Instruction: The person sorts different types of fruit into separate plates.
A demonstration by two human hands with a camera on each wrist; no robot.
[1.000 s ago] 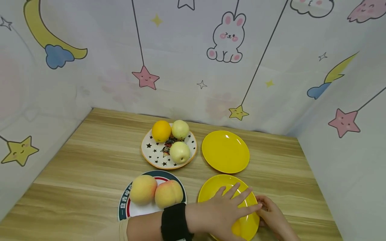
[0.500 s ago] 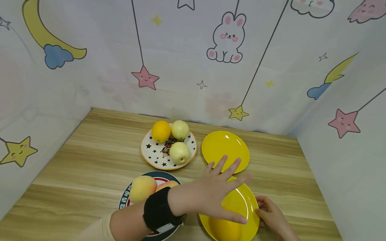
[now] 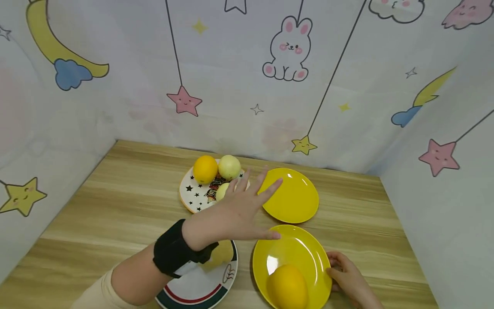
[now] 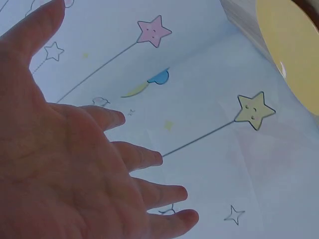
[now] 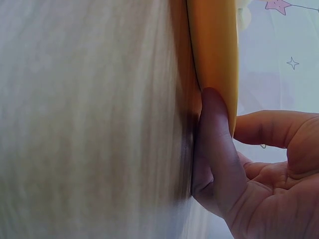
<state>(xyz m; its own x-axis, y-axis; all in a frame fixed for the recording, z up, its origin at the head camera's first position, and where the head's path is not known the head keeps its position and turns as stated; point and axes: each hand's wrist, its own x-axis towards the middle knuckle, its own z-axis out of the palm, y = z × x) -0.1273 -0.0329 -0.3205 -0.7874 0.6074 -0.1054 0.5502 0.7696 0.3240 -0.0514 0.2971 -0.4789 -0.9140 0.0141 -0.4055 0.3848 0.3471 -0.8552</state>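
My left hand hovers over the gap between the plates with its fingers spread and nothing in them; the left wrist view shows its bare palm. At the right, my right hand pinches the rim of the near yellow plate, its thumb on top and fingers beneath, as the right wrist view shows. On that plate lies an orange, toward the near side. Behind my left fingers is a star-patterned plate with another orange and two pale green apples, one partly hidden.
A second yellow plate stands at the back right with nothing on it. Below my left wrist is a dark-rimmed white plate; a peach on it is partly covered. Patterned cloth walls border the wooden table.
My left hand has risen from over the near yellow plate and moved left and away, uncovering the orange there. The right hand stays at the rim.
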